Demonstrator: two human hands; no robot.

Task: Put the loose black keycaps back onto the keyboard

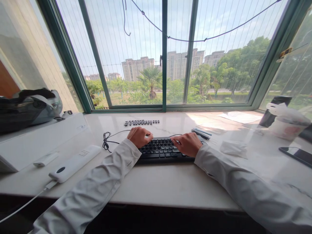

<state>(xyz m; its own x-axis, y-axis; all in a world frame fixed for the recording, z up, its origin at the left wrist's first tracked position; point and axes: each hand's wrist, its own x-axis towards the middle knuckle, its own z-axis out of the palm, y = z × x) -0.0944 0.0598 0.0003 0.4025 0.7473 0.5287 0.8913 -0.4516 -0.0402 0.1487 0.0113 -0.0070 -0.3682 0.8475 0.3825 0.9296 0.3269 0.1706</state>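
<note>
A black keyboard [162, 156] lies on the white marble-patterned counter, with several key positions showing bare sockets in its upper rows. My left hand [139, 137] is closed over its far left corner, fingers curled down and thumb pointing right. At the right part of the keys, my right hand [188, 143] is bent with thumb and fingertips close together. Whether a small keycap sits between those fingertips cannot be made out. Loose black keycaps [141, 122] stand in rows on the counter beyond the keyboard.
A coiled black cable [106, 141] lies left of the keyboard. Thin tools [201, 133] and a crumpled white tissue [233, 148] are to the right, near a phone [296, 155]. A white power bank [75, 164] with a cable and a white box [44, 139] stand left. Windows rise behind.
</note>
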